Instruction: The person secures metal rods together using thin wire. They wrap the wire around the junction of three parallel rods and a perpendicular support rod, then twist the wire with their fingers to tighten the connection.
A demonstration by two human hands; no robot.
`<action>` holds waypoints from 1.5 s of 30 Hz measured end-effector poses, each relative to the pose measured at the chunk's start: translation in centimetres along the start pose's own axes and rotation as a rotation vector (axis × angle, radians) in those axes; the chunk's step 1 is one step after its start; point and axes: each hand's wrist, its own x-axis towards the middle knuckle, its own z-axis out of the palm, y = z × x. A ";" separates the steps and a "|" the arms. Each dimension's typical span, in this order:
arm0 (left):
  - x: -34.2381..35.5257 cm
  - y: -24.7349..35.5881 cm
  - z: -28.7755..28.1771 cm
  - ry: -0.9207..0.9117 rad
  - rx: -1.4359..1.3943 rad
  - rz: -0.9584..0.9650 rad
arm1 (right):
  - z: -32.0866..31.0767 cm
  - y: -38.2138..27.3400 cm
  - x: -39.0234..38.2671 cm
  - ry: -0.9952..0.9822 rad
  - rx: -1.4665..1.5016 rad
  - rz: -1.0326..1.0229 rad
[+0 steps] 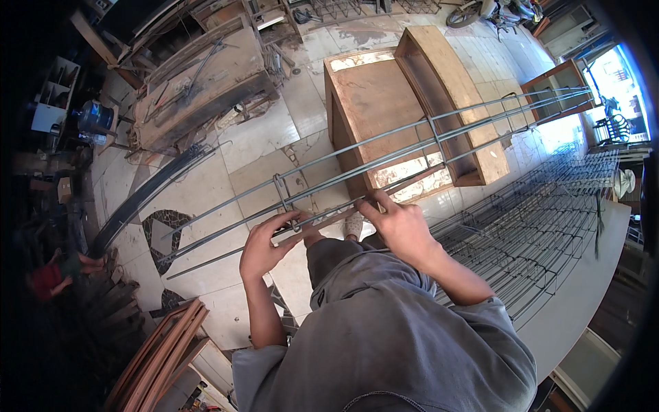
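A long rebar cage (374, 163) of thin steel rods with square stirrups (281, 192) runs slantwise in front of me, from lower left to upper right. Along its nearest rod lies a flat brown strip (331, 221). My left hand (262, 246) is curled round the strip's left end, its fingertips beside a stirrup. Farther right, my right hand (401, 225) pinches the strip against the rod with thumb and fingers. The exact contact under the right fingertips is hidden.
A wooden cabinet (374, 103) lies beyond and beneath the cage. To the right, finished rebar cages (522, 240) are piled on a pale tabletop (604, 254). Loose rods (147, 192) lie on the floor at left, near a worn workbench (199, 89). A person (51, 278) is at far left.
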 end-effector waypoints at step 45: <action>-2.0 -0.7 -0.1 0.132 0.161 -0.020 | 3.1 1.6 0.6 -0.034 0.032 0.039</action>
